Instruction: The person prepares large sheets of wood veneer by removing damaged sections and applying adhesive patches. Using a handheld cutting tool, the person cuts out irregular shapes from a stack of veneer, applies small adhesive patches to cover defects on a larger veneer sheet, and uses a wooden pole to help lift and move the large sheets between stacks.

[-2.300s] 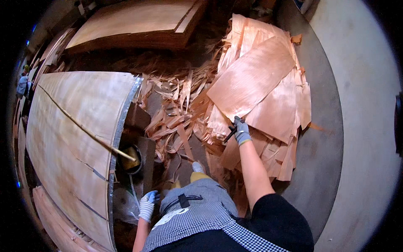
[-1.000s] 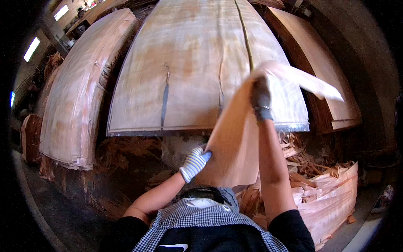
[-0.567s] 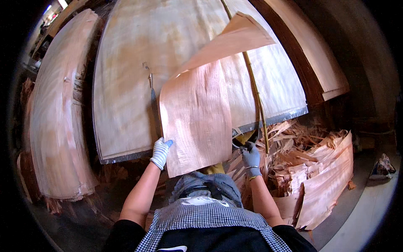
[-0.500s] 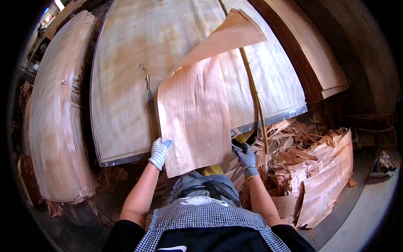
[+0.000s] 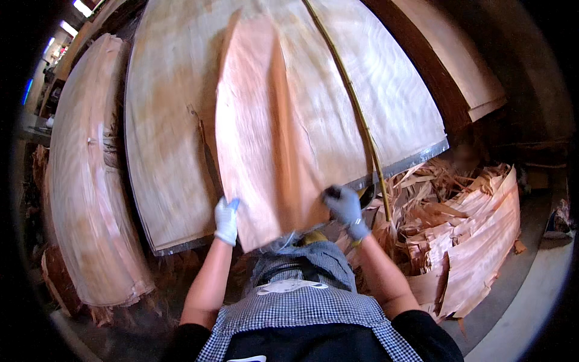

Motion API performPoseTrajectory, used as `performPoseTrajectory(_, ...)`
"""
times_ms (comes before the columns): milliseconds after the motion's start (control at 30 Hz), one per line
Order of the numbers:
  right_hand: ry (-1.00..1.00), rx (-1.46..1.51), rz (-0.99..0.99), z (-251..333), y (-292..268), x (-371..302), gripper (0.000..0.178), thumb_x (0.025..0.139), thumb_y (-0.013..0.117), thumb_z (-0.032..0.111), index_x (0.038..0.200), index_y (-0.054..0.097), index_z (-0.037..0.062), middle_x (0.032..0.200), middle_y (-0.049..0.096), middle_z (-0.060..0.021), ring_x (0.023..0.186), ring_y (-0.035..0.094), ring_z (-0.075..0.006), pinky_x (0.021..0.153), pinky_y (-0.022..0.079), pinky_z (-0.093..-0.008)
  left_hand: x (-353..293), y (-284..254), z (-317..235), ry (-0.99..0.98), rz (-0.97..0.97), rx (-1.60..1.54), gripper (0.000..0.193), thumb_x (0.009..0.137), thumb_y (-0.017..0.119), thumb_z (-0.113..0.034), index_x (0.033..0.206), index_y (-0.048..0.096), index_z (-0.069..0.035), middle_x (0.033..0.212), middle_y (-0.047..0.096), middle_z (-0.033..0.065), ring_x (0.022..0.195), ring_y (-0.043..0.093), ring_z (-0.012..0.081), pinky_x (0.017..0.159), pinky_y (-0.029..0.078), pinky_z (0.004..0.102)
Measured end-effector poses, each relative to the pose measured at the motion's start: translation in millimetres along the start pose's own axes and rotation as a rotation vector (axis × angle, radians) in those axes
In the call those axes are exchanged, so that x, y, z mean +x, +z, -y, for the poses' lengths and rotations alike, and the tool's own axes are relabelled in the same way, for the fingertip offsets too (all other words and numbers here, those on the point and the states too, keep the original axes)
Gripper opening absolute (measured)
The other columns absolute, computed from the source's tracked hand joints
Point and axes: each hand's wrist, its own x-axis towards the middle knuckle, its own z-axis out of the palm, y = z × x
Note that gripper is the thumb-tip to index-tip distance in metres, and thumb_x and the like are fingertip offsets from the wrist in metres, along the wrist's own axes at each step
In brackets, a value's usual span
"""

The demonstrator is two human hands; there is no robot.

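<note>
A long pinkish wood veneer strip (image 5: 250, 114) lies lengthwise over a large pale stack of veneer sheets (image 5: 169, 90), with a raised fold running down its right half. My left hand (image 5: 227, 222), in a white glove with bluish fingertips, is closed on the strip's near left edge, thumb on top. At the near right edge my right hand (image 5: 345, 211), in a grey glove with dark fingertips, is closed and slightly blurred. Its fingers pinch the strip's edge there. A thin bamboo stick (image 5: 353, 99) lies along the stack, to the right of the strip.
Another veneer stack (image 5: 84, 175) stands at left, and one more (image 5: 458, 66) at far right. Torn veneer scraps (image 5: 464, 235) are heaped to the right of my right arm. A dark split (image 5: 208, 145) marks the large stack's top sheet.
The strip's far end, curled up to the right before, has swung left and come down along the stack. My right hand has moved slightly left and up onto the strip's edge.
</note>
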Motion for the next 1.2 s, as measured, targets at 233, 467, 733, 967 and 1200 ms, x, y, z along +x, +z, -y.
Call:
performPoseTrajectory(233,0.156,-0.214,-0.158,-16,-37,111,0.025,0.068,0.063,0.028,0.077,0.064,0.0047,0.076,0.061,-0.0173,0.073,0.060,-0.0298,0.065,0.046,-0.0357,70,58,-35,0.042,0.008,0.101,0.018,0.075,0.060,-0.007,0.091,0.058,0.000,0.082,0.060,0.0048,0.066,0.052,0.0138,0.064,0.043,0.0282)
performPoseTrajectory(467,0.196,-0.289,-0.102,-26,-28,96,0.026,0.066,0.063,0.029,0.075,0.064,0.0054,0.077,0.061,-0.0176,0.075,0.058,-0.0339,0.066,0.046,-0.0388,71,42,-32,0.046,-0.005,0.181,0.022,0.073,0.063,-0.005,0.094,0.058,0.001,0.087,0.062,0.0062,0.072,0.056,0.0147,0.067,0.044,0.0277)
performPoseTrajectory(733,0.189,-0.344,-0.182,-16,-16,78,0.026,0.067,0.063,0.029,0.079,0.061,0.0056,0.078,0.059,-0.0179,0.077,0.057,-0.0341,0.067,0.044,-0.0407,63,37,-38,0.068,0.006,0.196,0.025,0.073,0.062,-0.005,0.097,0.057,0.001,0.090,0.062,0.0061,0.075,0.055,0.0142,0.072,0.043,0.0260)
performPoseTrajectory(967,0.049,-0.058,-0.275,24,9,56,0.019,0.079,0.055,0.014,0.096,0.055,0.0037,0.076,0.055,-0.0177,0.067,0.055,-0.0351,0.058,0.043,-0.0398,43,91,-97,0.920,0.009,0.958,0.045,0.071,0.056,-0.008,0.115,0.046,-0.001,0.112,0.050,0.0178,0.108,0.043,0.0323,0.094,0.032,0.0426)
performPoseTrajectory(1200,0.295,-0.142,-0.290,-2,38,53,0.024,0.081,0.053,0.024,0.086,0.054,0.0008,0.077,0.057,-0.0235,0.073,0.057,-0.0369,0.062,0.043,-0.0391,212,222,-97,1.142,0.649,1.130,0.035,0.082,0.040,-0.009,0.115,0.050,-0.009,0.119,0.049,0.0149,0.112,0.044,0.0290,0.097,0.032,0.0362)
